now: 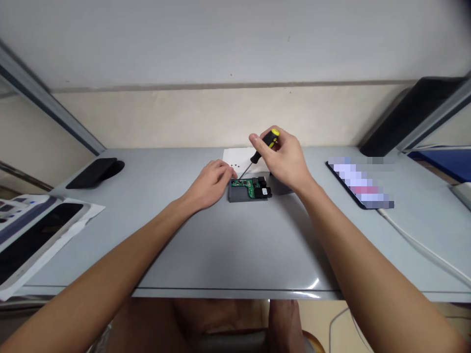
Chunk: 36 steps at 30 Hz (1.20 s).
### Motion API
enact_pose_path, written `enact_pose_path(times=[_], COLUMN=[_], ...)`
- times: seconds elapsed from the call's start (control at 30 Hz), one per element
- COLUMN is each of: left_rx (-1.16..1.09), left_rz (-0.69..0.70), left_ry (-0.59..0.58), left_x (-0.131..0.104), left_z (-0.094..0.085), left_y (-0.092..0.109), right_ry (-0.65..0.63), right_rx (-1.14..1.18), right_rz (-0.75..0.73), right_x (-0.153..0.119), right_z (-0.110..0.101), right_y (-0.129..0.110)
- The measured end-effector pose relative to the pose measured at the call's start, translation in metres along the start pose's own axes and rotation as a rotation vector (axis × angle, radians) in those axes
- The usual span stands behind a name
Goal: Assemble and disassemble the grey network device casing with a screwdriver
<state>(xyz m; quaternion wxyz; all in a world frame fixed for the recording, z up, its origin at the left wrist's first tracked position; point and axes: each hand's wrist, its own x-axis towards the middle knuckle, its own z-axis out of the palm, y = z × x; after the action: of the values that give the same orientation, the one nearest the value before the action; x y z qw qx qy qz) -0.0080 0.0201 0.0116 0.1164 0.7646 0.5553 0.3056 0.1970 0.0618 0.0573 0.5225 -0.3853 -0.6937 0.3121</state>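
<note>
A black-and-yellow screwdriver [270, 139] is in my right hand [289, 159], its fingers closed round the handle. The thin shaft slants down to the left, and its tip is at the upper left of a green circuit board [251, 189]. Black connectors stand on the board's right part. The board lies in a shallow dark grey case [239, 194] on the desk. Closed at the case's left end is my left hand [213, 182], fingertips by the board's upper left corner. A white sheet [239, 156] with several tiny dark screws lies just behind.
At the right lies a phone [358, 184] with a white cable [415, 240]. A black roll [401, 115] leans in the back right corner. To the left are a black folded object [93, 172] and a white-framed tablet-like device [40, 240]. A wall bounds the desk's back.
</note>
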Motion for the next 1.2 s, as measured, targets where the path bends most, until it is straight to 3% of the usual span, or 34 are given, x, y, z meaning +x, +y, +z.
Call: enact_pose_path(times=[0.37,0.77,1.2], left_rx=[0.043,0.013,0.021], left_rz=[0.017,0.056,0.05], left_ry=[-0.036,-0.054,-0.044], left_x=[0.001,0.0,0.001], left_z=[0.001,-0.003,-0.001], left_y=[0.003,0.002,0.002], right_ry=[-0.026,-0.083,-0.143], right_rx=[0.0,0.161,0.149], right_rz=[-0.124,-0.06,-0.146], right_x=[0.004,0.005,0.004], right_z=[0.005,0.007,0.006], right_y=[0.008,0.015,0.012])
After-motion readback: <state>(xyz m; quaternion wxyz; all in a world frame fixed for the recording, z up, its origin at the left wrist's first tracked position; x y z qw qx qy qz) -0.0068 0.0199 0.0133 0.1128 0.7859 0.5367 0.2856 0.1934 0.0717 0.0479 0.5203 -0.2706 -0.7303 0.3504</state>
